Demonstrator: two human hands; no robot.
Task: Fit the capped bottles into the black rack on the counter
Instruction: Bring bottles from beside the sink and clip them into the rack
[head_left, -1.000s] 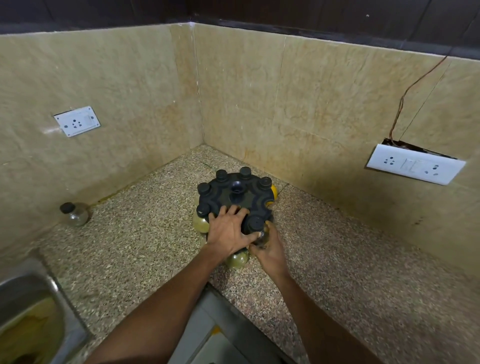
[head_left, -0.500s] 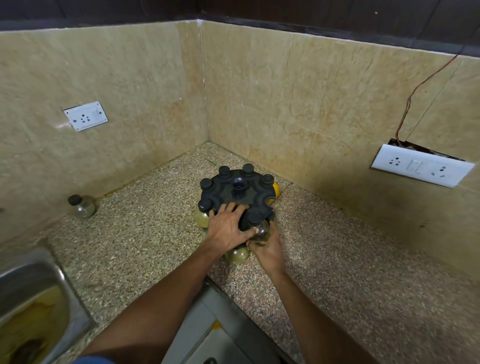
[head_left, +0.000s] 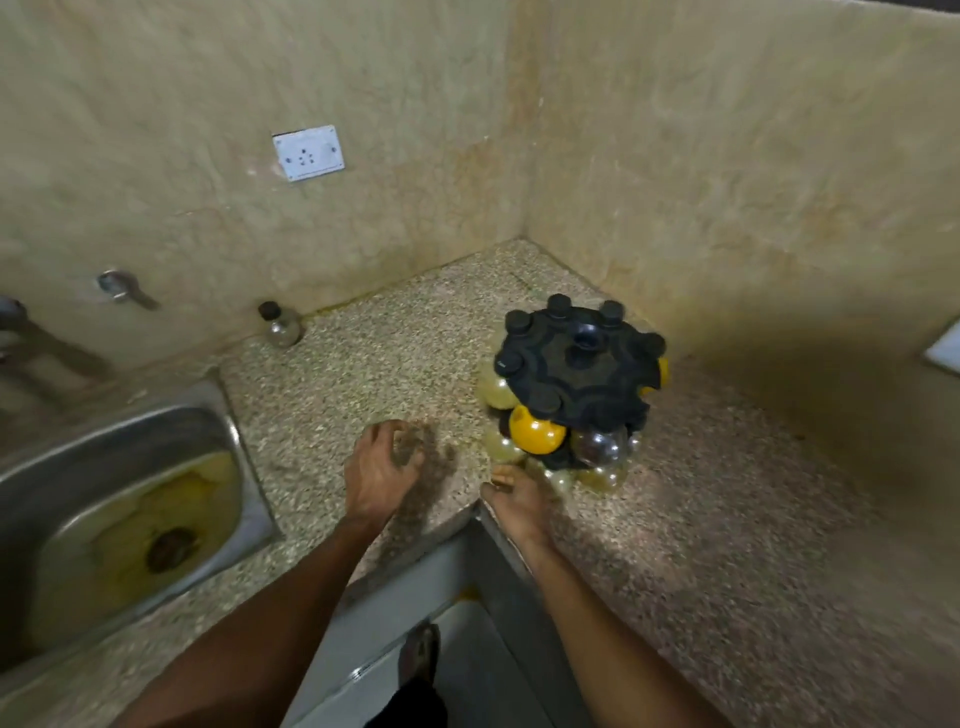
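Evidently the one loose bottle (head_left: 280, 326), small, glass, hard and slick, stands far left by the wall, well apart from the black rack (head_left: 576, 364); take it round the body. Left hand (head_left: 382, 470) hovers loosely curled, empty; right hand (head_left: 519, 501) rests relaxed beside the rack's lower bottles.
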